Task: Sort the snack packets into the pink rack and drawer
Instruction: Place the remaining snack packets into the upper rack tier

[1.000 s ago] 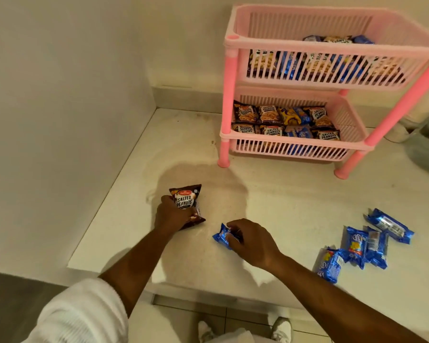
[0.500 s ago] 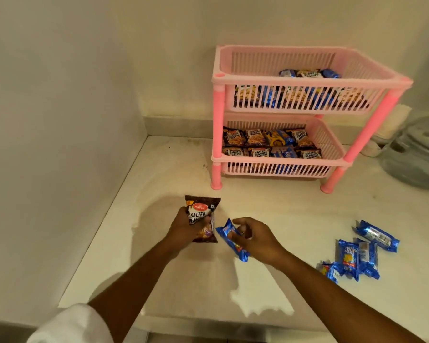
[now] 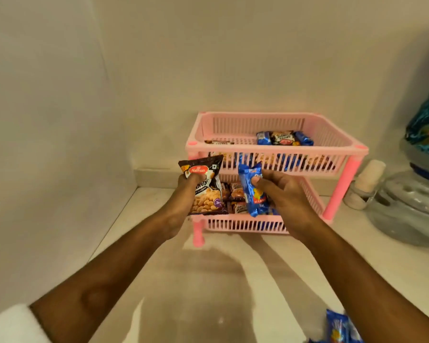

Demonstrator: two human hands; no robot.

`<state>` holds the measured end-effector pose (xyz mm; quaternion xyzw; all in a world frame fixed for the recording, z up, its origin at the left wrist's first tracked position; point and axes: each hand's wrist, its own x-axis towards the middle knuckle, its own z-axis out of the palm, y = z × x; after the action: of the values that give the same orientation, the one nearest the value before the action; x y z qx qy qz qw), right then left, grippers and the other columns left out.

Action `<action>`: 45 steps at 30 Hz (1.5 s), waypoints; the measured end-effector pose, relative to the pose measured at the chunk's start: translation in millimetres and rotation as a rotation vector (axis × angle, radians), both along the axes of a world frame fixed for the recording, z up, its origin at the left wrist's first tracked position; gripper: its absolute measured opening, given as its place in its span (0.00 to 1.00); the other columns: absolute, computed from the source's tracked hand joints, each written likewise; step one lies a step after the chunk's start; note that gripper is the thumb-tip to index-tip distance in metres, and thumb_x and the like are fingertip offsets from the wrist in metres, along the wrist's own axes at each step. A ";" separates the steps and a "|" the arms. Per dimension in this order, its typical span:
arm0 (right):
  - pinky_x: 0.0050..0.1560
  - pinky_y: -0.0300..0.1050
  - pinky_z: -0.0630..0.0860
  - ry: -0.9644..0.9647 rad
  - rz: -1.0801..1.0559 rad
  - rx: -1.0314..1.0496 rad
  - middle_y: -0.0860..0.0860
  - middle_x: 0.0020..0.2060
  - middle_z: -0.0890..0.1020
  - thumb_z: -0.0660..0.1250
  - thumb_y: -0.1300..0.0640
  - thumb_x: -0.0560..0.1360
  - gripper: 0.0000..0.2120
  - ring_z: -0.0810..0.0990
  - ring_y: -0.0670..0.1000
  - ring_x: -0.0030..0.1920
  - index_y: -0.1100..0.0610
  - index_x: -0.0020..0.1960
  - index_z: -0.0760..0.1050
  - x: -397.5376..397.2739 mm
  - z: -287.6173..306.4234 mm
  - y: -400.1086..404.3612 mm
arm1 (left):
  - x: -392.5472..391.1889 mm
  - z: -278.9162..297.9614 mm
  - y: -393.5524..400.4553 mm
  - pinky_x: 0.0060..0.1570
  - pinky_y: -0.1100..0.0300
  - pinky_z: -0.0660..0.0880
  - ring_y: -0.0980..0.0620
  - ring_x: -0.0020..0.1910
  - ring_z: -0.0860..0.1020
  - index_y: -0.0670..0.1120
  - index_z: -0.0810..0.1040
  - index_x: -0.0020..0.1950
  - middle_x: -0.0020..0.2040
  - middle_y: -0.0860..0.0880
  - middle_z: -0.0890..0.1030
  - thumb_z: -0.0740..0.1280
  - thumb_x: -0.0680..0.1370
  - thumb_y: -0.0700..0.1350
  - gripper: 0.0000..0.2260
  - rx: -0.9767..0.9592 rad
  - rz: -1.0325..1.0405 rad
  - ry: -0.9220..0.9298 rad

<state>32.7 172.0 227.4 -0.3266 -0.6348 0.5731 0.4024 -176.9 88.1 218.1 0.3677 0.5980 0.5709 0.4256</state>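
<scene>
My left hand (image 3: 186, 193) grips a dark salted peanuts packet (image 3: 206, 191), held upright in the air in front of the pink rack (image 3: 273, 147). My right hand (image 3: 282, 191) pinches a blue biscuit packet (image 3: 252, 194) beside it, also upright. Both packets hang just before the rack's lower shelf (image 3: 243, 225), which holds several peanut and blue packets. The upper shelf has several packets too, with a few piled at its back right (image 3: 284, 138).
Loose blue packets (image 3: 338, 328) lie on the white counter at the bottom right. A clear glass jar (image 3: 409, 206) and a small white bottle (image 3: 368, 180) stand right of the rack. Walls close in the left and back.
Both hands have lifted their packets off the counter and carried them forward to the front of the rack. The view has tilted up and moved closer.
</scene>
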 end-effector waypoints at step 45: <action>0.39 0.43 0.67 -1.150 -0.040 0.799 0.48 0.31 0.69 0.71 0.51 0.76 0.18 0.72 0.52 0.38 0.56 0.35 0.67 -132.2 63.8 266.8 | -77.1 57.5 293.7 0.76 0.48 0.49 0.43 0.80 0.48 0.49 0.46 0.81 0.81 0.45 0.50 0.53 0.85 0.50 0.27 -0.521 -0.521 1.474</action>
<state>-99.5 438.9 291.1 -0.4168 -0.9029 0.0247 0.1026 -254.0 381.7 275.6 0.6646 0.7328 -0.0910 0.1143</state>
